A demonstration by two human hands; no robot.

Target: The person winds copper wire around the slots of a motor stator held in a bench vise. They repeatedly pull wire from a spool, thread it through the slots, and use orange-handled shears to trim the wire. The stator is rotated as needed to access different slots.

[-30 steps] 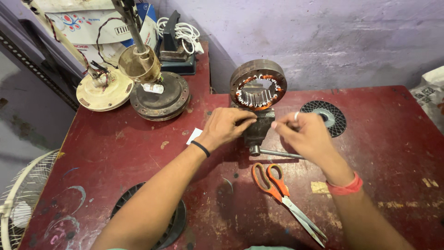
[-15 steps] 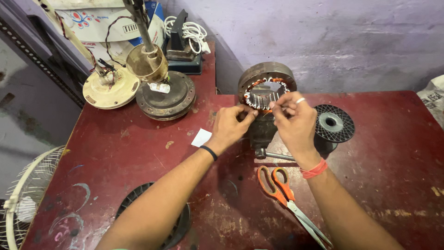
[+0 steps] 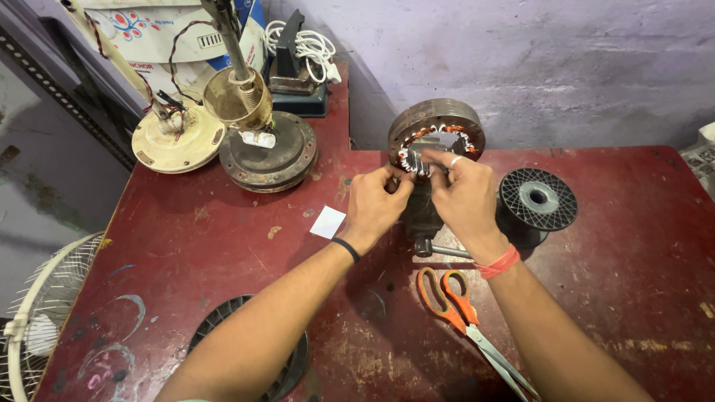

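Landmark is the stator ring (image 3: 436, 134), standing on edge in a small vise (image 3: 421, 216) near the back wall of the red table (image 3: 223, 246). Everything below is placed off it.

Largest first: the table runs under it in all directions, paint scuffed. Far left of the stator and off the table edge, a white fan guard (image 3: 33, 313). Left of the stator, a rusty round motor housing (image 3: 269, 156) with a brass-coloured cup and shaft (image 3: 238, 97) above it; further left, a cream round cover (image 3: 177, 143) with wires. Nearer you than the stator and to the left, a black ribbed disc (image 3: 290, 357), partly under your left forearm. Right of the stator, just beside it, a black empty spool (image 3: 538, 199).

Your left hand (image 3: 375, 208) is at the lower left of the stator's bore, fingertips pinched together on something at the windings; too small to tell what. Your right hand (image 3: 463, 195) is at the lower right of the bore, fingers curled in and closed at the same spot, ring on one finger, red band at the wrist. The two hands almost meet in front of the stator.

Nearer you than the stator, just below the right wrist, orange-handled scissors (image 3: 458, 305) lie closed. Left of the stator, a small white paper square (image 3: 328, 222) lies flat.
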